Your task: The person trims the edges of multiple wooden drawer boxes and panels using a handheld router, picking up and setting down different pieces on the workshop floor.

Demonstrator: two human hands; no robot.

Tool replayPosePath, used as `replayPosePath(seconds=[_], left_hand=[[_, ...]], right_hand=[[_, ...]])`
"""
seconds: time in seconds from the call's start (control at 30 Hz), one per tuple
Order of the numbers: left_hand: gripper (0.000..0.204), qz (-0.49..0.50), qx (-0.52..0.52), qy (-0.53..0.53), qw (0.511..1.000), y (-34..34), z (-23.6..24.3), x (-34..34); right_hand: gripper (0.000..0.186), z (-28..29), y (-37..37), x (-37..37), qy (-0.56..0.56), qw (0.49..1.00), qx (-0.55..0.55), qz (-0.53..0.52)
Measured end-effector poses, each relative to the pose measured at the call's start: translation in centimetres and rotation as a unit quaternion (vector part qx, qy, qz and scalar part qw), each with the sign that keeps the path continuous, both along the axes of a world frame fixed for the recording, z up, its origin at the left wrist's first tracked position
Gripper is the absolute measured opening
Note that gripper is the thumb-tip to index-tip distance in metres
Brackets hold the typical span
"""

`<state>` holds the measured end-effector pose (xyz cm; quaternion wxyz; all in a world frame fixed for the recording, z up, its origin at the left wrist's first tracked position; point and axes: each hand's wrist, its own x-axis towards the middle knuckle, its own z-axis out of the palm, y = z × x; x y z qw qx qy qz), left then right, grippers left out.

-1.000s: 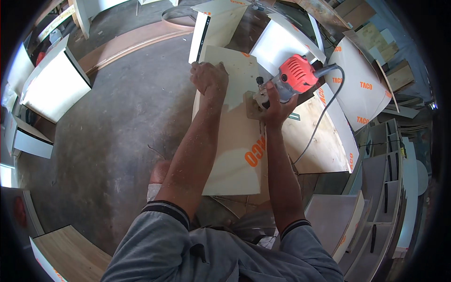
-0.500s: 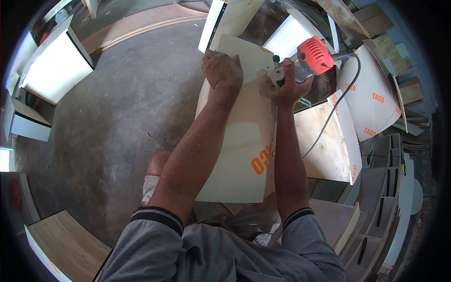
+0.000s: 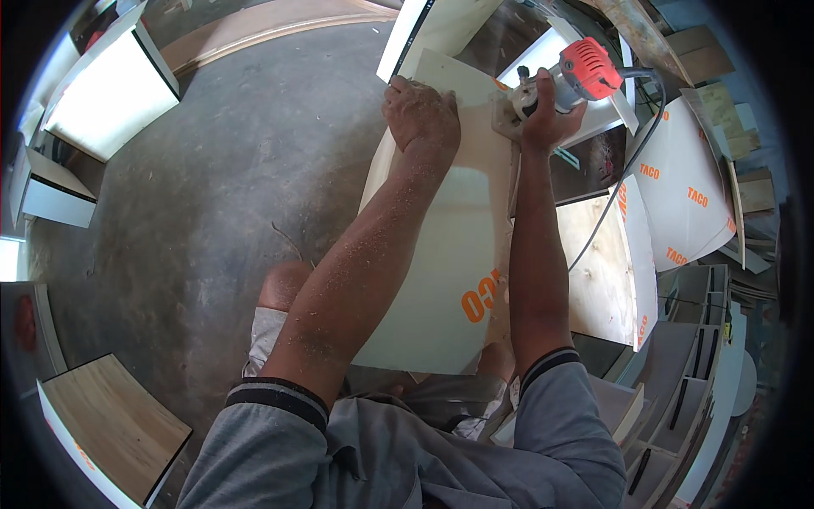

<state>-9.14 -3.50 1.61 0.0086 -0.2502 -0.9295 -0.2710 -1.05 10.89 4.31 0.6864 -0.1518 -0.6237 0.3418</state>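
A long pale laminated panel with orange lettering lies in front of me, stretching from over my lap to the far side. My left hand is closed on its far left part, the fingers curled at the edge. In my right hand is a red and silver trim router, gripped round its body, which is tilted out to the right. The router's base rests at the panel's far right edge; the bit is hidden. Sawdust speckles my left forearm.
The router's black cord hangs down at the right, past a plywood-sided box. Curved white sheets lean behind it. White cabinets stand at the left; a wood-faced box is near left. Divided shelving fills the near right.
The router and my right hand have moved a little farther away along the panel's right edge. My left hand keeps its hold. The whole view has shifted slightly.
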Motion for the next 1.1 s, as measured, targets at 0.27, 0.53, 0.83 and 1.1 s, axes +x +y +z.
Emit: replayPosePath(seconds=[0.27,0.53,0.83,1.1], left_hand=[[0.060,-0.011,-0.038,-0.004,0.999,-0.1,0.2,-0.1],[0.060,-0.008,-0.032,-0.011,0.999,0.0,0.1,-0.2],[0.062,0.006,-0.037,0.009,0.999,0.3,-0.2,-0.2],[0.062,0.002,-0.037,0.003,0.999,0.3,-0.2,-0.2]], right_hand=[[0.048,-0.2,2.1,-1.3,-0.006,1.000,0.007,-0.026],[0.040,-0.4,3.8,-2.5,0.000,0.998,0.037,-0.046],[0.049,-0.3,5.1,-3.4,-0.008,0.999,0.008,-0.040],[0.047,-0.1,5.5,-3.9,-0.011,0.998,0.015,-0.054]])
